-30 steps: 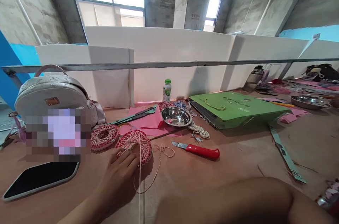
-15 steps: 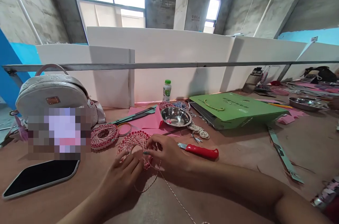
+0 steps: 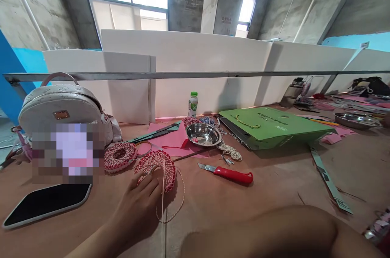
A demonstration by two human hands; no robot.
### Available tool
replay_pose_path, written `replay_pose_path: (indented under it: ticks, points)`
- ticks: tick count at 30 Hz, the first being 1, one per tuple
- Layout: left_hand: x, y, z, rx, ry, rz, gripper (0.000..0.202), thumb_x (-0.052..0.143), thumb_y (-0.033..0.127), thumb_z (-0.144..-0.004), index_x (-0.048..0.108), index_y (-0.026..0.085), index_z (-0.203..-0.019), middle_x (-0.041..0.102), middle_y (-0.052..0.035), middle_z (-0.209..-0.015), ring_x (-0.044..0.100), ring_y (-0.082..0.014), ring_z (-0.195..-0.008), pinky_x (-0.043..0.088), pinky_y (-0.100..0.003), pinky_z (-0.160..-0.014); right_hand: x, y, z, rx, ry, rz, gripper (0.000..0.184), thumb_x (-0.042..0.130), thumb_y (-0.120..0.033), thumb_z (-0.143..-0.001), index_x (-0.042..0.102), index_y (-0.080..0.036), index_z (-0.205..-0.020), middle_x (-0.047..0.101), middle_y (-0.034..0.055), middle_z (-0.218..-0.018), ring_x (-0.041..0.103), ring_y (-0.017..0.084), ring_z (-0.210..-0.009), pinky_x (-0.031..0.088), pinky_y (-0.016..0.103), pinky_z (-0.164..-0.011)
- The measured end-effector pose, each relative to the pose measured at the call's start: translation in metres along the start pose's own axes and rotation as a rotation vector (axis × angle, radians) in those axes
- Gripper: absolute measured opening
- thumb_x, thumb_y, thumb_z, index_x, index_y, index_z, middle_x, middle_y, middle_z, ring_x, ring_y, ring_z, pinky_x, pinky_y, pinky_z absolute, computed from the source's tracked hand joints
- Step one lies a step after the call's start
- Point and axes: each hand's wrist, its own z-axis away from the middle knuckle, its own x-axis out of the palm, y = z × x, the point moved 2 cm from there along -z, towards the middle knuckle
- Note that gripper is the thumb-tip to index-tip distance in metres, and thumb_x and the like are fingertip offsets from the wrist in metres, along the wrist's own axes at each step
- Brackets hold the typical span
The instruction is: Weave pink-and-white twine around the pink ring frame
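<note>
The right forearm [image 3: 258,233], blurred, lies nearest, to the right of the left fingers; its hand is out of view, so I cannot tell what those fingers hold. A pale twisted string [image 3: 163,209] runs straight toward the viewer beside the left fingers, and 1 loop curves to their right. The left hand [image 3: 138,201] has its fingers curled narrowly onto a round red-and-white thread-wound ring [image 3: 155,160], pressing its near left side against the brown surface [image 3: 274,185]. A dark-screened phone [image 3: 48,205] lies left of these fingers, and a red-handled utility knife [image 3: 233,175] to their right. Beyond them, slightly left, is a similar red-and-white ring [image 3: 118,166]. Farther beyond are bright pink paper [image 3: 173,138] and a shiny round metal bowl [image 3: 210,142]. Past the bowl stands a small white plastic bottle with a green cap [image 3: 193,105].
</note>
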Motion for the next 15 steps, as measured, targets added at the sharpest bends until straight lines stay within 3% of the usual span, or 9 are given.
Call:
replay_pose_path:
  ticks: [2, 5, 6, 7, 9, 10, 12, 15]
  points:
    - [-0.001, 0.001, -0.001, -0.012, 0.012, -0.009, 0.02, 0.053, 0.014, -0.087, 0.065, 0.022, -0.101, 0.076, -0.0056, -0.095, 0.067, -0.0236, -0.093, 0.034, -0.042, -0.102, 0.003, -0.008, 0.005, 0.009, -0.022, -0.005, 0.02, 0.065, -0.039, -0.097, 0.067, -0.024, -0.108, 0.067, 0.0051, -0.11, 0.067, 0.02, -0.095, 0.057, 0.031, -0.078]
    - [-0.001, 0.002, -0.001, -0.001, 0.012, -0.005, 0.02, 0.053, 0.016, -0.089, 0.064, 0.021, -0.105, 0.075, -0.0082, -0.11, 0.067, -0.0246, -0.101, 0.034, -0.042, -0.102, -0.014, 0.002, -0.003, 0.05, 0.067, 0.002, 0.012, 0.063, -0.031, -0.097, 0.066, -0.021, -0.092, 0.066, 0.0007, -0.089, 0.064, 0.016, -0.08, 0.051, 0.026, -0.068]
    - [-0.001, 0.002, 0.0, -0.002, 0.003, 0.0, 0.02, 0.054, 0.018, -0.09, 0.064, 0.021, -0.106, 0.075, -0.0083, -0.113, 0.067, -0.025, -0.103, 0.033, -0.042, -0.102, -0.024, 0.011, -0.009, 0.079, 0.144, 0.009, 0.014, 0.061, -0.028, -0.097, 0.064, -0.02, -0.085, 0.063, -0.0006, -0.082, 0.06, 0.015, -0.075, 0.046, 0.026, -0.064]
    - [0.0, 0.002, 0.0, 0.004, -0.003, 0.001, 0.02, 0.055, 0.019, -0.09, 0.064, 0.021, -0.108, 0.075, -0.008, -0.115, 0.066, -0.0252, -0.104, 0.033, -0.042, -0.103, -0.036, 0.021, -0.013, 0.157, 0.325, 0.01, 0.017, 0.06, -0.026, -0.097, 0.061, -0.019, -0.082, 0.061, -0.0013, -0.077, 0.057, 0.014, -0.07, 0.043, 0.026, -0.061]
    - [0.002, 0.001, 0.002, 0.013, -0.006, -0.01, 0.021, 0.058, 0.02, -0.089, 0.064, 0.022, -0.11, 0.075, -0.0075, -0.117, 0.066, -0.0252, -0.105, 0.032, -0.043, -0.104, -0.057, 0.043, -0.019, 0.257, 0.633, 0.024, 0.013, 0.066, -0.03, -0.095, 0.062, -0.02, -0.089, 0.063, -0.0012, -0.08, 0.053, 0.013, -0.07, 0.04, 0.026, -0.062]
    - [0.003, 0.0, 0.003, 0.026, -0.003, -0.018, 0.022, 0.06, 0.021, -0.088, 0.064, 0.022, -0.11, 0.074, -0.0077, -0.118, 0.066, -0.0252, -0.105, 0.032, -0.042, -0.104, -0.063, 0.052, -0.02, 0.288, 0.724, 0.033, 0.014, 0.07, -0.03, -0.092, 0.062, -0.019, -0.091, 0.064, -0.001, -0.082, 0.053, 0.013, -0.07, 0.039, 0.027, -0.062]
    - [0.006, -0.001, 0.006, 0.027, -0.019, -0.02, 0.023, 0.062, 0.022, -0.086, 0.064, 0.021, -0.109, 0.074, -0.0083, -0.118, 0.066, -0.026, -0.104, 0.032, -0.043, -0.105, -0.067, 0.068, -0.022, 0.31, 0.784, 0.048, 0.016, 0.076, -0.027, -0.087, 0.063, -0.018, -0.093, 0.065, -0.0008, -0.084, 0.054, 0.013, -0.071, 0.039, 0.026, -0.063]
    - [0.007, -0.002, 0.006, 0.016, -0.018, -0.004, 0.014, 0.06, 0.022, -0.089, 0.064, 0.021, -0.102, 0.075, -0.0069, -0.109, 0.066, -0.0254, -0.104, 0.032, -0.043, -0.105, -0.063, 0.08, -0.023, 0.32, 0.758, 0.059, 0.01, 0.075, -0.02, -0.086, 0.066, -0.018, -0.09, 0.067, -0.0014, -0.081, 0.054, 0.012, -0.069, 0.037, 0.025, -0.063]
